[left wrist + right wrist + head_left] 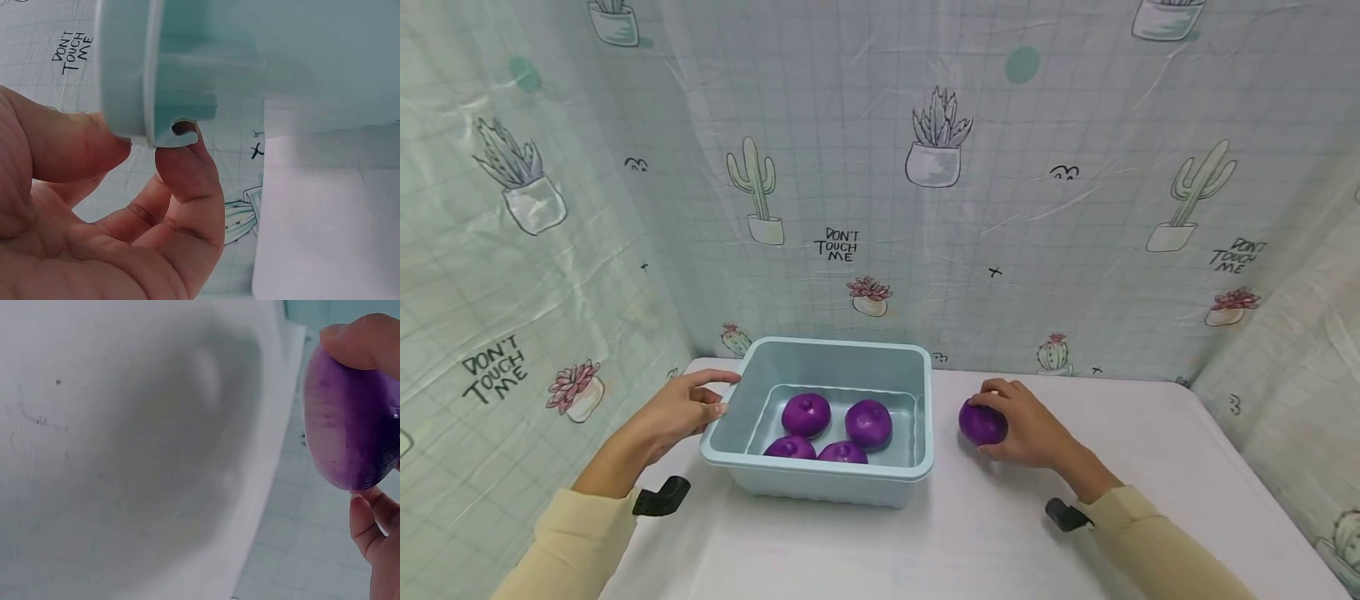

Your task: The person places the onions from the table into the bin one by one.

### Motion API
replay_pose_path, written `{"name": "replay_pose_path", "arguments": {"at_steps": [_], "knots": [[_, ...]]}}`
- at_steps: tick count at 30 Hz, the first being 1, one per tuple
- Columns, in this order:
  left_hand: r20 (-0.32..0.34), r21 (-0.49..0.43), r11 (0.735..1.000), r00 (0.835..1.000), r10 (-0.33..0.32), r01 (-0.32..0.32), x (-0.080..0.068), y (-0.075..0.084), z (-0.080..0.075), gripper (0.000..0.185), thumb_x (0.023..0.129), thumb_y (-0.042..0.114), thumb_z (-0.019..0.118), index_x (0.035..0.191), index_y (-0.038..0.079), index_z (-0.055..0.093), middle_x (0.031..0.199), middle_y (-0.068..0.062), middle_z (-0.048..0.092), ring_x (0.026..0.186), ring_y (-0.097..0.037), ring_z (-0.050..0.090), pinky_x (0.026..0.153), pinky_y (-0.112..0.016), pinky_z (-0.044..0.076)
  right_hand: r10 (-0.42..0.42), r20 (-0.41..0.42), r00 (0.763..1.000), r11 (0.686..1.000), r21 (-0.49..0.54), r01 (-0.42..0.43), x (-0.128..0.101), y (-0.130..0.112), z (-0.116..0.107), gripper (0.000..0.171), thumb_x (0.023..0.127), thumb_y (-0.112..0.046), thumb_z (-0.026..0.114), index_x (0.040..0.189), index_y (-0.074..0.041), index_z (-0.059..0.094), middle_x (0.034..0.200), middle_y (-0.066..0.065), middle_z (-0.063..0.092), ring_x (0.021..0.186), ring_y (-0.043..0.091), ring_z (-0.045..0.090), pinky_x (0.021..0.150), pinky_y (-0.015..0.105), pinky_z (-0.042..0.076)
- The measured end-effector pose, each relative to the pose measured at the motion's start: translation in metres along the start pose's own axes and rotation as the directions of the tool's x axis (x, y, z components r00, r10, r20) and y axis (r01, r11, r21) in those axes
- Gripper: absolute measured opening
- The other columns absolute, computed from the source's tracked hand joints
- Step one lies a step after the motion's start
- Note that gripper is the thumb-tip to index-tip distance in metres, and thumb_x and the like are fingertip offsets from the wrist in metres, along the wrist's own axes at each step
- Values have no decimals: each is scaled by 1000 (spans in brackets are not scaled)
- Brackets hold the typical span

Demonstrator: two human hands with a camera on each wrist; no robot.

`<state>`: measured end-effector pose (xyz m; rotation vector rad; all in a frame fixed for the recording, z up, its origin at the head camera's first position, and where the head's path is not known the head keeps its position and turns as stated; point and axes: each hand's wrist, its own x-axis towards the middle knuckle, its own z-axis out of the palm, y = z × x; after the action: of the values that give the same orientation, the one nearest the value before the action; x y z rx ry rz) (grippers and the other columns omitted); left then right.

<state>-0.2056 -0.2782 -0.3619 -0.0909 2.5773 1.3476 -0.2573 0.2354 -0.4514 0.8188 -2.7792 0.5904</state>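
Note:
A light blue plastic tub stands on the white table. Inside lie several round purple onions, two toward the back and others partly hidden behind the front wall. My left hand is at the tub's left rim; up close, its thumb and curled index finger pinch the edge of the rim. To the right of the tub, my right hand grips another purple onion between thumb and fingers. A broad shadow falls on the table near this onion in the right wrist view.
The white table ends at a curtain printed with potted cacti, which hangs behind it and along both sides. Each wrist wears a black strap-on device. The tub's right wall faces the held onion.

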Motion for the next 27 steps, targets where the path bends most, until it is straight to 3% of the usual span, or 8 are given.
{"name": "replay_pose_path", "arguments": {"at_steps": [12,27], "knots": [[6,4,1000,1000,13,-13,2,-3,-2,52,104,9,59,154,6,46,122,-21,61,102,-26,63,92,-41,59,-169,-147,975,985,2,171,-18,-26,-42,73,59,-18,100,125,-23,70,128,-1,61,119,21,56,85,42,63],[-13,0,1000,1000,-6,6,-2,-2,1,51,103,8,59,153,5,47,119,-20,61,103,-27,62,94,-45,59,-317,-150,936,942,64,330,-16,-72,-67,73,60,-21,99,126,-26,68,131,-3,60,122,18,54,83,33,63]]}}
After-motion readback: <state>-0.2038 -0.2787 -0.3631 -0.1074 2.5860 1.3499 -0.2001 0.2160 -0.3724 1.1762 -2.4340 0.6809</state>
